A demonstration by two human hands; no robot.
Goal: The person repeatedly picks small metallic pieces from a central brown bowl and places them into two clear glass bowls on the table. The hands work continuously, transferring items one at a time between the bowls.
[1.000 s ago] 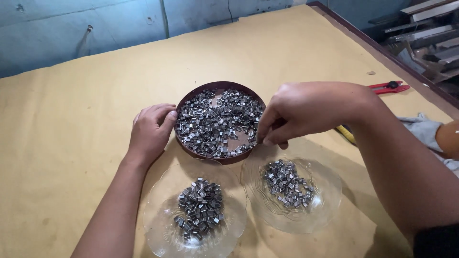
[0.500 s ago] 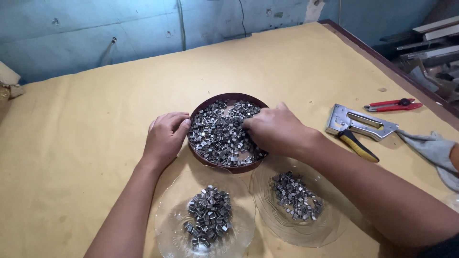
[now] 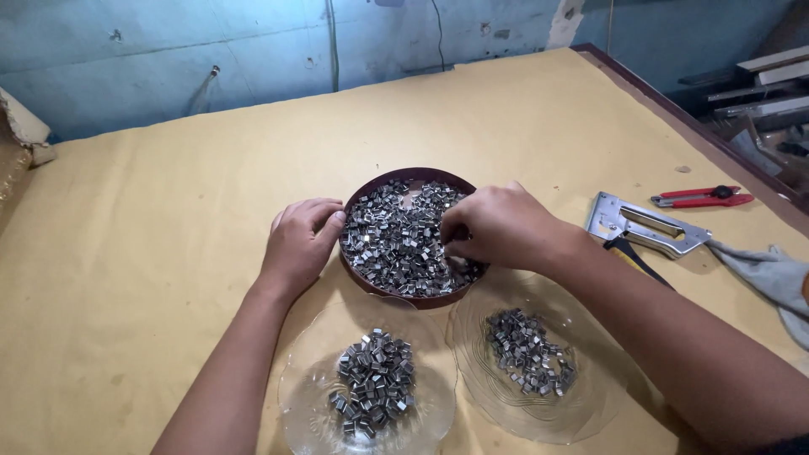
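Observation:
A round dark-brown bowl (image 3: pixel 362 278) full of small shiny metal clips (image 3: pixel 388 236) sits mid-table. My left hand (image 3: pixel 299 240) rests against the bowl's left rim, fingers curled. Over the bowl's right side hovers my right hand (image 3: pixel 497 227), its fingertips pinched down among the clips; whether a clip is held cannot be seen. Nearer me stand two clear glass dishes: the left dish (image 3: pixel 303 404) holds a pile of clips (image 3: pixel 373 381), the right dish (image 3: pixel 581 413) a smaller pile (image 3: pixel 527 350).
The table is covered with tan paper (image 3: pixel 152 253). A metal staple gun (image 3: pixel 640 223) and red-handled pliers (image 3: pixel 699 198) lie at the right, with a grey cloth (image 3: pixel 775 278) beside them. A blue wall (image 3: pixel 253 50) runs along the far edge.
The view has shifted, bringing the staple gun and cloth into sight. My right hand has moved from the bowl's near-right rim in over the clips. My left hand stays at the rim.

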